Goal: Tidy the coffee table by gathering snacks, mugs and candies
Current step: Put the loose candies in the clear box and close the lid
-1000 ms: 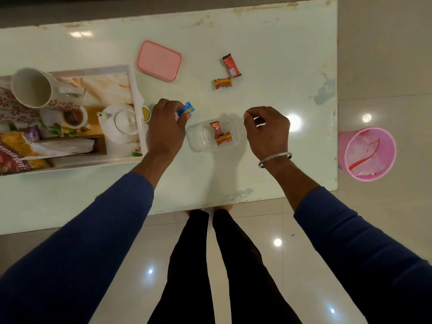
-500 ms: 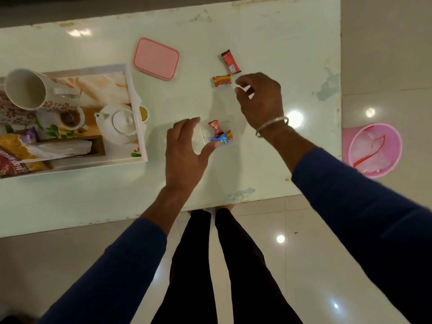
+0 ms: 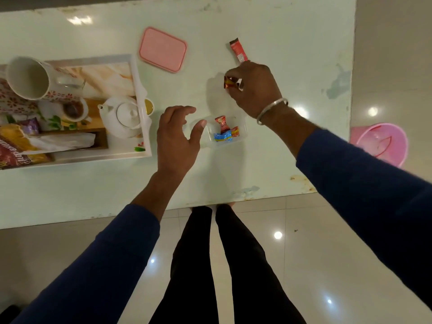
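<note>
On the table [image 3: 268, 24], your blue candy [image 3: 223, 137] now lies in the clear box [image 3: 243, 134] (3 gathered); left hand [image 3: 174, 141] spread, right hand [image 3: 254, 90] pinching a red candy [image 3: 230, 82].

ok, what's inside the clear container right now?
The clear container holds three wrapped candies: a red candy, a blue candy and an orange-red candy. Nothing covers it; the left hand hovers open beside it.

Glossy beige tile floor [image 3: 304, 253] (ceiling-light reflections), pink bin [image 3: 383, 146].
</note>
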